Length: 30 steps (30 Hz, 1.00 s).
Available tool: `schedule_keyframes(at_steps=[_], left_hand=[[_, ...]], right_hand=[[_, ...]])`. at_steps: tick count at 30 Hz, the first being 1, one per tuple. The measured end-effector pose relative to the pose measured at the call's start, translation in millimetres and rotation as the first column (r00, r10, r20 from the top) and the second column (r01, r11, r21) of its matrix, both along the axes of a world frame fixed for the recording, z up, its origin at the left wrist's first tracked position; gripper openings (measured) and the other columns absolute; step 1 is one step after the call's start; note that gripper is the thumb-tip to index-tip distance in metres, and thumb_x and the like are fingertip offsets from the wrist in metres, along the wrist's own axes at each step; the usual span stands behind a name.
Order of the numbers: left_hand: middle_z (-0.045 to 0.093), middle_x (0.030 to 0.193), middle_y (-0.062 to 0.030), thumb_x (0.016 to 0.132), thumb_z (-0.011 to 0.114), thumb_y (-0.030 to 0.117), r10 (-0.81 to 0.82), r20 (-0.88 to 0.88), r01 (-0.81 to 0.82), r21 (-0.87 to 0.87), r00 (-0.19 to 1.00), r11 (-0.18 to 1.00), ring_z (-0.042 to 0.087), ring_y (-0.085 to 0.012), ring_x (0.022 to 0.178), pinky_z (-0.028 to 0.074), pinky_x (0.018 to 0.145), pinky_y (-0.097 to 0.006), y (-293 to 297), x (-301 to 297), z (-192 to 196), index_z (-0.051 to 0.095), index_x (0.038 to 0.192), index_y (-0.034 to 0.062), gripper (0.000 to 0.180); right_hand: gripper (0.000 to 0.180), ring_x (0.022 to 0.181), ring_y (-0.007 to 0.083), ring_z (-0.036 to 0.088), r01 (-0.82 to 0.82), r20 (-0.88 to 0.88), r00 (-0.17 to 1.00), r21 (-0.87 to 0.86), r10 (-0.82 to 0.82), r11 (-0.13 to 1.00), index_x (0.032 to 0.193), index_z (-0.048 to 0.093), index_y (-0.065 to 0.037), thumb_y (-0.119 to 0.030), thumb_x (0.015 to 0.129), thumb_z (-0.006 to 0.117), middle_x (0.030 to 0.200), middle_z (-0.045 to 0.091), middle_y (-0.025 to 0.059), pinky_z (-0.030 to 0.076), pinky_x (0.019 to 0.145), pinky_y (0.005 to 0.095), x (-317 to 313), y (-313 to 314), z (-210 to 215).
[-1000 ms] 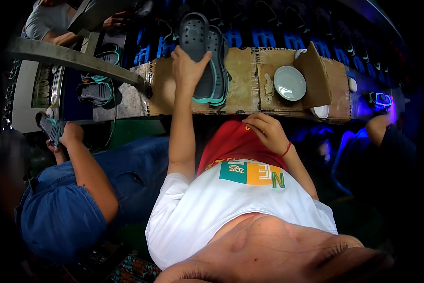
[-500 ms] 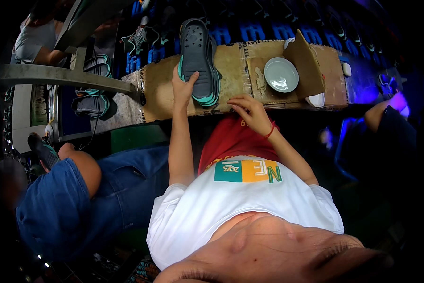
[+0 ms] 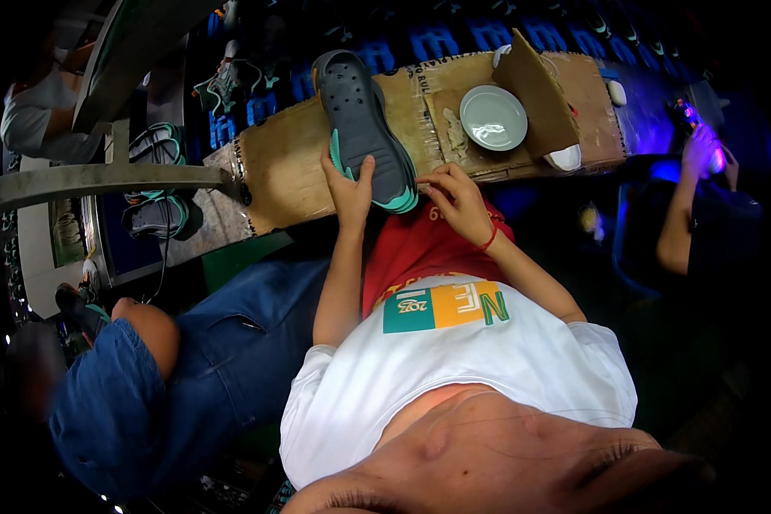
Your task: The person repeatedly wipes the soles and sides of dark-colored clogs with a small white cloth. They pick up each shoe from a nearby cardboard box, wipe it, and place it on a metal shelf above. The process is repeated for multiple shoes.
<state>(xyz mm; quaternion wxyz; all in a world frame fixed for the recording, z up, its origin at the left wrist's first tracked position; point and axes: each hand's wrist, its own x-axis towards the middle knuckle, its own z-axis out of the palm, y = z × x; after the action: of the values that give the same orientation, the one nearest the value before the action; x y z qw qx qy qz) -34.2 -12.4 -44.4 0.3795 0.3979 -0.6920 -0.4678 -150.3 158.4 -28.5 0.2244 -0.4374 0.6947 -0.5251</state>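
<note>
My left hand (image 3: 348, 190) is closed around the left edge of a grey shoe sole (image 3: 355, 116) with teal trim, its thumb lying on top. Round holes pierce the far end of the sole, and ridges cross its nearer part. The near end tilts toward me, over the front edge of a cardboard-covered bench (image 3: 287, 150). My right hand (image 3: 456, 199) is beside that teal end, thumb and forefinger brought together at its right edge. Whatever is between those fingertips is too small to make out.
Right of the sole, a white bowl (image 3: 493, 118) stands in an open cardboard box (image 3: 535, 98). Blue holders (image 3: 432, 43) line the back. A metal frame bar (image 3: 102, 184) and several grey-teal shoes (image 3: 156, 216) are at left. Co-workers sit on both sides, one in blue clothing (image 3: 205, 360).
The near end of the sole has swung right and toward me, with my left hand still on it. The gap between my right fingertips and its teal edge has closed.
</note>
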Motion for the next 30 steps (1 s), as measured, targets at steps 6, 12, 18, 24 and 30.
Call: schedule_keyframes(at_steps=[6,12,18,24,30], left_hand=[[0.045,0.119,-0.0119,0.086,0.062,0.017,0.055,-0.481,-0.369,-0.586,0.875,0.721,0.042,-0.0276,0.120,0.030,0.106,-0.041,-2.7,20.5,94.6,0.043,0.114,0.0044,0.036],[0.056,0.121,-0.0022,0.095,0.050,0.043,-0.735,-0.591,-0.667,-0.698,0.332,0.260,0.050,-0.0187,0.114,0.037,0.098,-0.038,61.0,46.5,279.2,0.056,0.112,0.0101,0.038],[0.056,0.122,-0.0026,0.095,0.050,0.042,-0.816,-0.478,-0.551,-0.797,0.325,0.247,0.050,-0.0189,0.115,0.037,0.099,-0.038,101.1,28.9,313.8,0.056,0.113,0.0100,0.037],[0.056,0.122,-0.0029,0.095,0.050,0.041,-0.829,-0.460,-0.435,-0.848,0.318,0.304,0.050,-0.0191,0.115,0.036,0.100,-0.039,124.9,23.4,314.5,0.056,0.114,0.0099,0.037],[0.055,0.123,-0.0033,0.095,0.051,0.041,-0.840,-0.452,-0.358,-0.870,0.301,0.340,0.049,-0.0193,0.116,0.036,0.101,-0.039,144.2,17.3,311.9,0.056,0.114,0.0097,0.037]], right_hand=[[0.004,0.053,0.0116,0.051,0.129,0.038,0.991,-0.109,-0.125,0.986,0.088,0.063,-0.003,-0.001,0.085,0.065,0.072,0.058,0.0063,0.039,0.050,0.0283,4.6,25.5,-8.2],[0.019,0.048,0.0052,0.044,0.082,0.023,0.996,0.013,-0.082,0.997,0.078,0.052,-0.004,-0.005,0.087,0.068,0.057,0.052,0.0014,0.036,0.045,0.0242,4.8,45.5,-4.6],[0.019,0.049,0.0095,0.051,0.109,0.088,0.991,-0.109,-0.099,0.988,0.078,0.052,-0.004,-0.007,0.087,0.069,0.061,0.057,0.0041,0.040,0.047,0.0251,10.7,39.7,2.8],[0.019,0.050,0.0104,0.051,0.075,0.099,0.993,-0.079,-0.068,0.994,0.078,0.051,-0.004,-0.006,0.087,0.068,0.061,0.056,0.0050,0.040,0.048,0.0263,13.6,41.5,-2.9],[0.017,0.051,0.0158,0.056,0.085,0.075,0.994,-0.086,-0.078,0.993,0.079,0.052,-0.004,-0.005,0.086,0.067,0.063,0.060,0.0074,0.042,0.050,0.0283,8.7,42.2,2.9]])
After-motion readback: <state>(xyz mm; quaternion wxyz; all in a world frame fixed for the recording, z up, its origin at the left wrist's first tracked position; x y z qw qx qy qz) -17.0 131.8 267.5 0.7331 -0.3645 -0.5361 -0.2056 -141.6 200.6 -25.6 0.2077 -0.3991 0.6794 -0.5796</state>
